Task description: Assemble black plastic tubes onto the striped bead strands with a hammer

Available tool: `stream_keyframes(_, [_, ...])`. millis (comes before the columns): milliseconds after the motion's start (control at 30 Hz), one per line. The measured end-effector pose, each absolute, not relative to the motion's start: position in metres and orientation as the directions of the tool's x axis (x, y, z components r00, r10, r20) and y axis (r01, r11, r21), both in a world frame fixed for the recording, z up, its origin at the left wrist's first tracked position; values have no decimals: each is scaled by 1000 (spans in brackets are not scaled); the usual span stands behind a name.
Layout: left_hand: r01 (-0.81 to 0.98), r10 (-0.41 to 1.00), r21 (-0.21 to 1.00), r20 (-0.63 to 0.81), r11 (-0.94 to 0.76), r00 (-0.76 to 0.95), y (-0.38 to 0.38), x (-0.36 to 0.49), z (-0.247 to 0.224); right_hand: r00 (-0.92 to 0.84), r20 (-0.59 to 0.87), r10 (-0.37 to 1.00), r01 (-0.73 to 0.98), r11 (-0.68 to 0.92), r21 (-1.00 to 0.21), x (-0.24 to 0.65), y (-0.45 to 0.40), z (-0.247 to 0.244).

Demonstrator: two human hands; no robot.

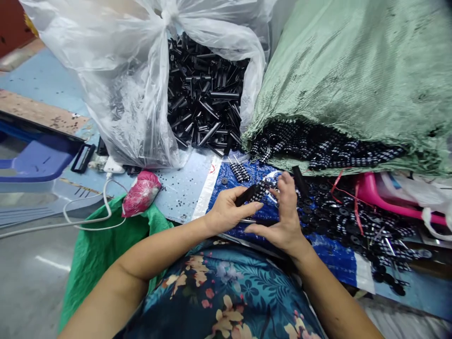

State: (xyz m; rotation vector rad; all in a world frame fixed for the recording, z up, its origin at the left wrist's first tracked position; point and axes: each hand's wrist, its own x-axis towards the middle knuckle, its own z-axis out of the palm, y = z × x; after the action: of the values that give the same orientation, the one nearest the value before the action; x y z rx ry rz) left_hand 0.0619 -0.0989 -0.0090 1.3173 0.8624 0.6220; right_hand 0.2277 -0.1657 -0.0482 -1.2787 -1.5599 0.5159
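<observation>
My left hand (226,209) is closed around a short black tube (245,196). At the tube's far end is a black piece with white checkered dots (260,190); whether the two are joined I cannot tell. To its right, my right hand (286,221) is open, thumb and fingers spread, with nothing seen in it. Just beyond lie similar dotted pieces (239,170) with thin metal pins. Another black tube (300,181) lies past my right fingertips. Under both hands is a blue printed plastic sheet (335,256).
A clear plastic bag (137,94) full of black tubes (212,103) stands ahead. Right of it, a green woven sack (346,75) spills dotted pieces (318,141). Loose black parts (339,212) and a pink plastic rim (374,193) are at right. A pink bundle (141,194) and white cable (106,200) lie left.
</observation>
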Motion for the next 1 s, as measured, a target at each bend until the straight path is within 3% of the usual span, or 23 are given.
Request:
stream_keyframes(67, [65, 803, 979, -197, 195, 562, -100, 57, -8, -79, 508, 858, 620, 441, -649, 234, -168, -49])
stream_keyframes(133, [53, 815, 975, -208, 214, 541, -102, 57, -9, -121, 564, 817, 686, 480, -547, 234, -169, -45])
stream_keyframes(267, [53, 862, 971, -232, 234, 451, -107, 61, -11, -142, 633, 761, 744, 504, -439, 224, -173, -38])
stream_keyframes(400, [-4, 892, 987, -143, 161, 429, -110, 65, -11, -123, 688, 715, 803, 479, -354, 214, -177, -39])
stream_keyframes(600, [-62, 855, 961, -208, 268, 475, -105, 56, -12, -103, 683, 723, 854, 416, -312, 211, -179, -46])
stream_keyframes(867, [-62, 720, 867, -369, 495, 588, -101, 43, -28, -131, 567, 813, 837, 396, -376, 208, -179, -51])
stream_keyframes(933, [-66, 760, 899, -326, 434, 562, -98, 32, -34, -163, 544, 823, 823, 417, -385, 215, -183, -53])
stream_keyframes(1000, [48, 855, 977, -204, 207, 477, -91, 13, -38, -226, 477, 849, 838, 419, -350, 223, -191, -58])
